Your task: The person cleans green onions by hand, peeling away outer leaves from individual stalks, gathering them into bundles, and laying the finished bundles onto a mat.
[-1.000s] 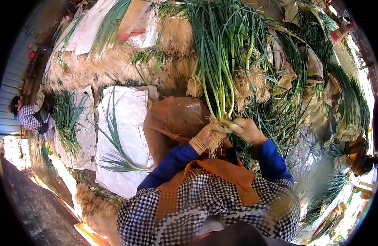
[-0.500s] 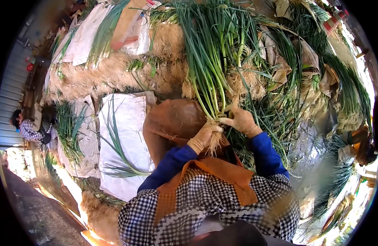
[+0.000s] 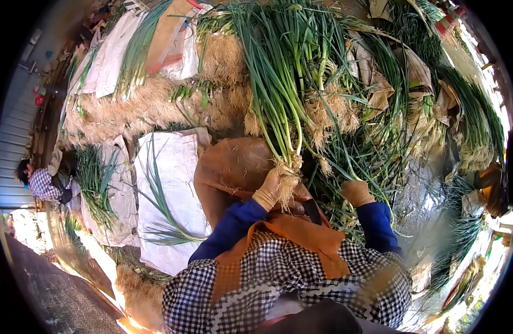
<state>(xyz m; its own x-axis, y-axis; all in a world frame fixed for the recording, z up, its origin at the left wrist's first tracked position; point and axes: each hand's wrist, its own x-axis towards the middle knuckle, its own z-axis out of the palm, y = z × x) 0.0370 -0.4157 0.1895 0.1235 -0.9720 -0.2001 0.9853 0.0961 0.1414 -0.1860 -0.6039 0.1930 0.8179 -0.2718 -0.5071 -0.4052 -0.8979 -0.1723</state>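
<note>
My left hand (image 3: 270, 187), in a tan glove, is closed around the root end of a bunch of green onions (image 3: 278, 119). Their pale fibrous roots hang below the fist, and the long green leaves stretch away from me over the pile. My right hand (image 3: 357, 193), gloved too, is off to the right over loose green leaves (image 3: 354, 153). Its fingers are curled, and what they hold, if anything, is hidden. One small rooted green onion (image 3: 325, 166) lies between the two hands.
Rows of rooted bundles (image 3: 139, 108) lie ahead on the left. A white sack (image 3: 170, 217) beside my brown-covered knee (image 3: 234, 167) bears a few green onions. Another person (image 3: 43, 181) sits at the far left. More bundles (image 3: 470, 122) are stacked at the right.
My right hand has left the root end of the bunch and moved right and slightly toward me. My left hand keeps hold of the green onions, shifted a little left.
</note>
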